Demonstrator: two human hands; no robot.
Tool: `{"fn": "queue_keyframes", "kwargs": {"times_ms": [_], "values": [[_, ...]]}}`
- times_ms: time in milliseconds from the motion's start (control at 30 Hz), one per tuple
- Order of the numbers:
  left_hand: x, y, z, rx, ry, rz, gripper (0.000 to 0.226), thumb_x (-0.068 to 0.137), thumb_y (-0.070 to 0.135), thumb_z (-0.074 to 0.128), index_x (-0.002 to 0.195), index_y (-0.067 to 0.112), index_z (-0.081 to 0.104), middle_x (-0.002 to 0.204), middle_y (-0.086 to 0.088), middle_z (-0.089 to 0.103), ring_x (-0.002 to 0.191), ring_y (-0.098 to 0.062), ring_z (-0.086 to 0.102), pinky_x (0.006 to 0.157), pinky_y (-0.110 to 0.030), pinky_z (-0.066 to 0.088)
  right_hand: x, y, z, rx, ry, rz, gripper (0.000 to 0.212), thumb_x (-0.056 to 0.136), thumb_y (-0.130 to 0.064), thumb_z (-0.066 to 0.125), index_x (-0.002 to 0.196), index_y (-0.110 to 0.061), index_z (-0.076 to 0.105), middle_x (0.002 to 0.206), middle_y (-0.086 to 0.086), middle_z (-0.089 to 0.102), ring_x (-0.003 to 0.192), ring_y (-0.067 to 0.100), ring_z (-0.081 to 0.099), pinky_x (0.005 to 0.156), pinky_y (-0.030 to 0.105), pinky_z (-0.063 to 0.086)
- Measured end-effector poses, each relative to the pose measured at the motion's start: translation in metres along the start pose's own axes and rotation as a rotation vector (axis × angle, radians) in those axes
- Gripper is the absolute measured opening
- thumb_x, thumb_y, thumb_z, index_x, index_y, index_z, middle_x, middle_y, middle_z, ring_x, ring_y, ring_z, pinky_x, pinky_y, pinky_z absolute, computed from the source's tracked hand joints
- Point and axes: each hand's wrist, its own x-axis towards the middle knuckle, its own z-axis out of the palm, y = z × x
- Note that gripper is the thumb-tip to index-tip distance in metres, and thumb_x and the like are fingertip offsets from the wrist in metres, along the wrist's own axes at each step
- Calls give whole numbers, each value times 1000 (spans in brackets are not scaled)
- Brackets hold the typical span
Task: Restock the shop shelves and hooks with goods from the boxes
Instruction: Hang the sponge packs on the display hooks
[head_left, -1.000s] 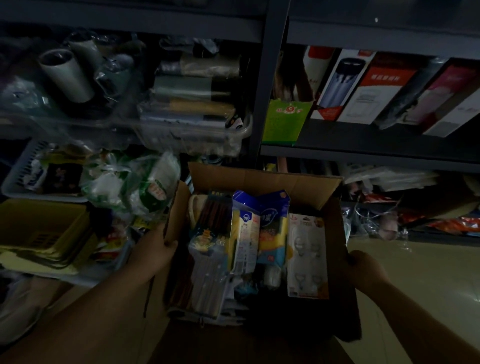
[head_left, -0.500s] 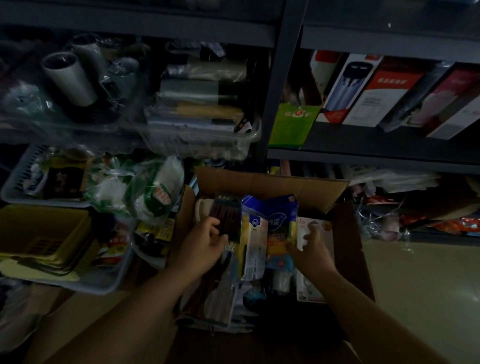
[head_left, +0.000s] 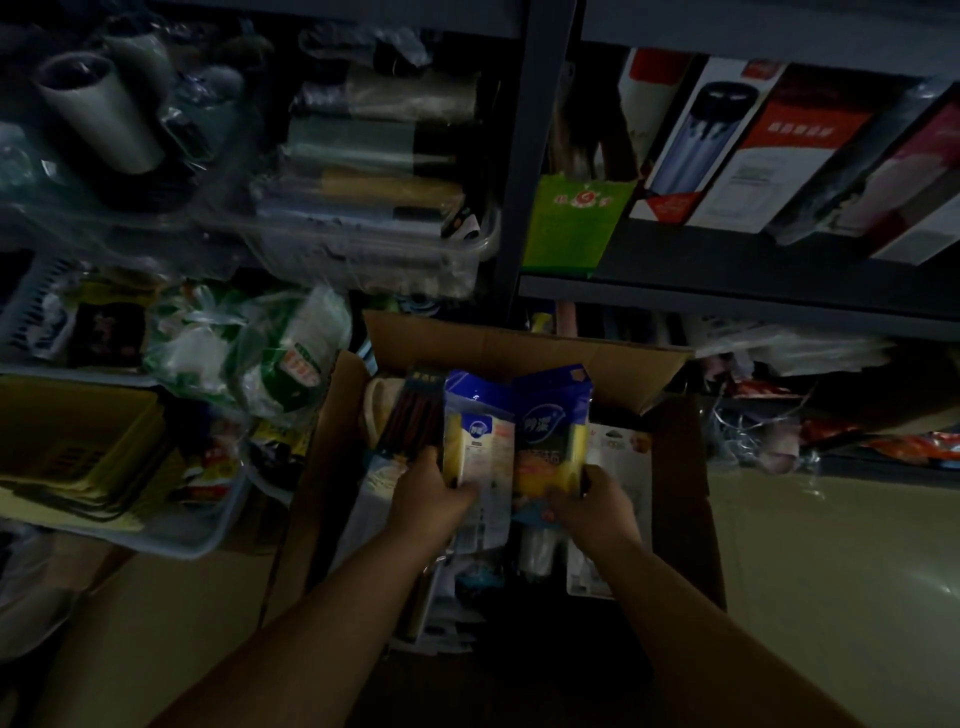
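Both hands reach into an open cardboard box and hold two blue sponge packs that stand side by side in its middle. Left hand curls its fingers round the lower part of the left sponge pack; right hand grips the lower part of the right sponge pack. Each pack stands upright, its long axis running from the hands toward the box's far flap, with the blue header end pointing away from the person and tilted a little toward the shelves. Yellow sponge shows through the clear lower fronts.

Just left of the packs, inside the box, a dark pack of chopsticks lies with the same lengthwise direction. Just right of them, a white card of hooks lies flat against the box's right side.

Beyond the box, a dark metal shelf carries tall upright product cartons. Left of the box, a clear bin holds rolled goods, and below it sit bagged items and a stack of yellow trays. Lighting is dim, so fine print is unreadable.
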Motion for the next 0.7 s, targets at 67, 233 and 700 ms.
{"fn": "queue_keyframes", "kwargs": {"times_ms": [67,233,700], "values": [[-10,5,-9,-99,22,23,42,85,18,69,123,16,52,108,4,62,95,-16,59,79,-30,47,-11,-6,-19,65,-11,-21,21,90,-22,64,106,-21,51,86,-11,57,71,2,56,51,17,41],[-37,23,-47,-311,97,127,36,83,19,71,116,26,57,100,9,64,81,0,59,63,-16,48,-45,-31,-58,211,-97,-154,21,90,-20,65,104,-26,50,95,-12,58,81,4,60,58,18,46],[-88,63,-221,-657,252,268,36,86,16,67,108,41,55,112,3,67,101,-23,65,94,-51,49,-101,-163,-53,498,-157,-452,17,93,-13,56,105,-26,56,101,3,65,87,21,65,69,35,54]]}}
